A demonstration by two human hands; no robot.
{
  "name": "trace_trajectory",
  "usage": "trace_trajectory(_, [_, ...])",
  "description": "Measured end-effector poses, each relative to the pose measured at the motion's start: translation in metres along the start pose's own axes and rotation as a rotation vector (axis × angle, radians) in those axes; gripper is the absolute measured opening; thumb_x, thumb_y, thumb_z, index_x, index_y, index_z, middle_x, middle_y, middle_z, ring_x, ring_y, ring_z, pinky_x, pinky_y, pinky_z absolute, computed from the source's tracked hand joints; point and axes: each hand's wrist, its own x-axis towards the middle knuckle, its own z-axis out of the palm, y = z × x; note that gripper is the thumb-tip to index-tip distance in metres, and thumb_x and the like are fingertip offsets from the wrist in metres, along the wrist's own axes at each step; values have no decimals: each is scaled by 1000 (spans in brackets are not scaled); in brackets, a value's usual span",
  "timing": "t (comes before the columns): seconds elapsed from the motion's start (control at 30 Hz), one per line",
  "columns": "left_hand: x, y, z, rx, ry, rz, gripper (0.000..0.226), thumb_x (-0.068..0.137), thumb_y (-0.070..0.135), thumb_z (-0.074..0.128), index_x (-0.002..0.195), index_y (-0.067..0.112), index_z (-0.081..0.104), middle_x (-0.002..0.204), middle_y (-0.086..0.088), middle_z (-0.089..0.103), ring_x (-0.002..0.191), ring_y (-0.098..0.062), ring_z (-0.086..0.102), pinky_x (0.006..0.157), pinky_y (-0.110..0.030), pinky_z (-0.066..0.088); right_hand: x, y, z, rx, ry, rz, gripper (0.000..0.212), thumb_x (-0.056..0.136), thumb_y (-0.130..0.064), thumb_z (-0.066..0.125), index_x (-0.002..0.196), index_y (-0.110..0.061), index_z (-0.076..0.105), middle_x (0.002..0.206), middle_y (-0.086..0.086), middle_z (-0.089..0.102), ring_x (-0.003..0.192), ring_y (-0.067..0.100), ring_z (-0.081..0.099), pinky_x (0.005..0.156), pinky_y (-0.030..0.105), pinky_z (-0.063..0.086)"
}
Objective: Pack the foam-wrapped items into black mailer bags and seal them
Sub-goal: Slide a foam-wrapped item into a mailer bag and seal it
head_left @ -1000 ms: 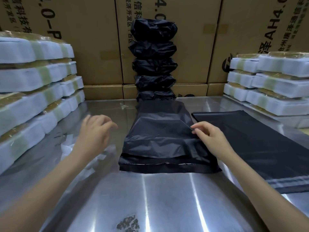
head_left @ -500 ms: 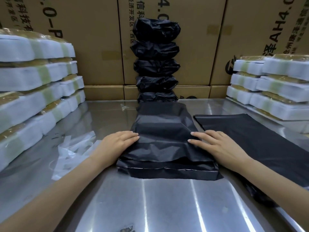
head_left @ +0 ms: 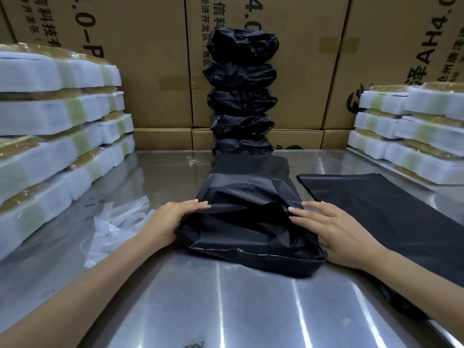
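A filled black mailer bag (head_left: 248,222) lies on the steel table (head_left: 226,297) in front of me, its near end raised off the surface. My left hand (head_left: 175,217) holds its left side, fingers lying over the top. My right hand (head_left: 334,229) lies flat against its right side, fingers straight. Behind it, a stack of several packed black bags (head_left: 242,94) leans on the cardboard boxes. Flat empty black mailer bags (head_left: 381,209) lie to the right. Foam-wrapped items are piled at the left (head_left: 57,131) and at the right (head_left: 411,129).
Large cardboard boxes (head_left: 150,59) form a wall along the table's far edge. Clear plastic strips (head_left: 115,224) lie crumpled on the table by my left forearm. Bare steel shows in front of the bag.
My left hand came in from the left and took the bag's left side. Both hands now cup the bag, and its near end has lifted and crumpled.
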Motion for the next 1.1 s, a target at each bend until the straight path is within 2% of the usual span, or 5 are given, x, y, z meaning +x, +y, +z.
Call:
trace_trajectory(0.43, [-6, 11, -10, 211, -115, -56, 74, 75, -9, 56, 133, 38, 51, 141, 13, 48, 132, -10, 43, 103, -28, 38, 2, -22, -3, 334, 23, 214, 41, 89, -11, 64, 127, -26, 62, 130, -12, 60, 123, 10, 55, 98, 27, 47])
trace_trajectory(0.63, [-16, 20, -18, -22, 67, -167, 13, 61, 20, 44, 64, 31, 51, 52, 7, 52, 55, -20, 35, 51, -28, 32, -1, -34, -6, 734, 253, 485, 38, 78, 5, 72, 96, -28, 65, 77, -5, 70, 73, 16, 68, 67, 31, 52])
trace_trajectory(0.77, [-19, 36, -21, -342, 143, -237, 46, 84, 41, 44, 73, 0, 62, 67, -10, 65, 67, -31, 60, 64, -45, 49, 0, -44, 0, 1046, 533, 663, 47, 93, 10, 46, 66, -26, 56, 53, 4, 45, 51, 16, 40, 44, 37, 31])
trace_trajectory(0.93, [-25, 62, -21, -496, 153, -332, 58, 98, 41, 25, 56, 14, 54, 55, 7, 64, 53, -2, 61, 51, -8, 43, 3, -54, -9, 1066, 672, 689, 47, 98, -1, 39, 64, -30, 52, 50, 0, 43, 49, 3, 38, 40, 27, 29])
trace_trajectory(1.1, [-28, 71, -17, -615, 38, -409, 80, 80, 63, 17, 67, -1, 64, 53, -9, 65, 52, -13, 65, 49, -16, 48, 1, -54, -8, 1141, 673, 844, 40, 99, -4, 42, 63, -18, 54, 51, -12, 49, 51, -1, 44, 44, 18, 36])
